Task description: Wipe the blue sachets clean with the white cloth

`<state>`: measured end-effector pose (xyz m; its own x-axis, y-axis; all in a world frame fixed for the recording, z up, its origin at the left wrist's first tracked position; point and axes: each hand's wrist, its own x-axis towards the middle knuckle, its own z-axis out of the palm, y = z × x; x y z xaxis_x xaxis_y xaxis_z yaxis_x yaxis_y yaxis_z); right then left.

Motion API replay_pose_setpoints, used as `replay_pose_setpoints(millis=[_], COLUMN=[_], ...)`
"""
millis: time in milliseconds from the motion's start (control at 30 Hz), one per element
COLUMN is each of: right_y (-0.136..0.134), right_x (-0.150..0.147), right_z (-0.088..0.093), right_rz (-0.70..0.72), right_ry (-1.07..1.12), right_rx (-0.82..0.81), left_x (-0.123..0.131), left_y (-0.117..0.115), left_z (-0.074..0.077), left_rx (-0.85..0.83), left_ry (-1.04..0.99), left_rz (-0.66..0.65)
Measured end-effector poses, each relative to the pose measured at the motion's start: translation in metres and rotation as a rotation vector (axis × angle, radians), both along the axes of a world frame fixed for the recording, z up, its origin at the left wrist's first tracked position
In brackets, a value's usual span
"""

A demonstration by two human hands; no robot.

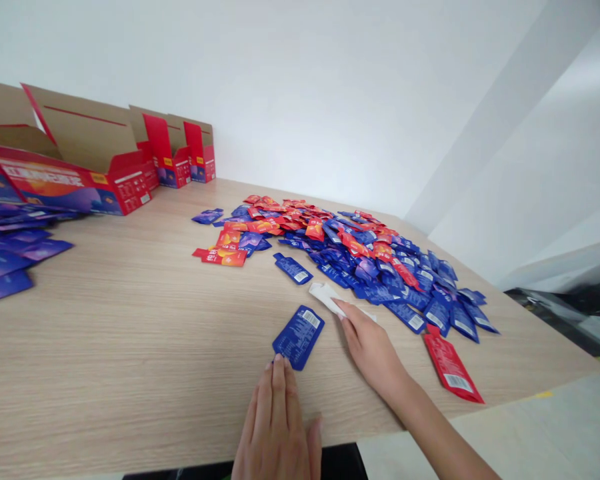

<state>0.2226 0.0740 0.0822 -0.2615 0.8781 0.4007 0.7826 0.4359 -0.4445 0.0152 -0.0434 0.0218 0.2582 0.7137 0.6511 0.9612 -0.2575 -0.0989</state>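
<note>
A blue sachet (299, 335) lies flat on the table, its barcode end pointing away from me. My left hand (277, 420) reaches over its near end, fingers stretched out and fingertips touching it. To the right, my right hand (370, 340) is closed on a folded white tissue (327, 298) that rests on the tabletop. Just beyond the tissue another blue sachet (293, 268) lies alone. The big heap of blue and red sachets (360, 250) begins right behind the tissue.
Open red and blue cartons (125, 183) stand along the wall at the far left. In front of them is a stack of blue-purple sachets (10, 260). A single red sachet (453, 367) lies near the table's right edge. Wooden table (130, 347) surface spreads between.
</note>
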Motion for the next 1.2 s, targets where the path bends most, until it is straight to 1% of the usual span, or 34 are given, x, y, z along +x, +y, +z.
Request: replay_pose_setpoints(millis=[67, 100, 200, 267, 333, 400, 467, 533, 600, 667, 767, 900, 967, 1067, 1133, 1200], right_y=[-0.016, -0.026, -0.053, -0.059, -0.053, -0.039, -0.023, -0.010, -0.005, -0.006, -0.015, -0.025, -0.030, -0.040, -0.048, -0.056], right_x=[-0.010, -0.016, -0.037, -0.046, -0.045, -0.037, -0.023, -0.011, -0.003, 0.000, 0.000, 0.003, 0.005, 0.001, -0.009, -0.023], right_z=[0.004, 0.005, 0.005, 0.001, -0.003, -0.007, -0.009, -0.011, -0.014, -0.015, -0.016, -0.009, -0.003, 0.006, 0.009, 0.007], right_rz=[0.033, 0.076, 0.303, 0.432, 0.466, 0.408, 0.301, 0.169, 0.086, 0.054, 0.015, -0.039, -0.063, -0.090, -0.065, 0.029], right_ry=[0.061, 0.080, 0.022, -0.052, -0.095, -0.103, -0.109, -0.123, -0.133, -0.123, -0.086, -0.061, -0.047, -0.005, 0.023, 0.008], right_rx=[0.009, 0.012, -0.002, -0.008, 0.011, 0.027, 0.035, 0.039, 0.040, 0.033, 0.015, -0.040, -0.059, -0.040, 0.012, 0.048], left_x=[-0.001, -0.001, 0.003, 0.008, 0.012, 0.014, 0.016, 0.017, 0.018, 0.017, 0.015, 0.015, 0.016, 0.019, 0.019, 0.020], left_y=[0.001, 0.001, -0.003, -0.006, -0.008, -0.010, -0.010, -0.010, -0.010, -0.008, -0.003, 0.007, 0.010, 0.011, 0.011, 0.010], left_z=[0.000, 0.000, 0.003, 0.008, 0.012, 0.013, 0.012, 0.011, 0.012, 0.016, 0.027, 0.038, 0.041, 0.042, 0.042, 0.043], left_rx=[0.015, 0.022, 0.005, -0.034, -0.063, -0.071, -0.070, -0.061, -0.060, -0.082, -0.141, -0.154, -0.151, -0.175, -0.178, -0.168], left_ry=[0.041, 0.073, 0.082, 0.056, 0.094, 0.177, 0.203, 0.155, 0.094, 0.058, 0.026, -0.024, -0.042, -0.009, 0.020, 0.039], left_rz=[0.005, -0.009, 0.001, 0.039, 0.063, 0.065, 0.071, 0.074, 0.066, 0.059, 0.091, 0.120, 0.105, 0.037, 0.008, 0.002])
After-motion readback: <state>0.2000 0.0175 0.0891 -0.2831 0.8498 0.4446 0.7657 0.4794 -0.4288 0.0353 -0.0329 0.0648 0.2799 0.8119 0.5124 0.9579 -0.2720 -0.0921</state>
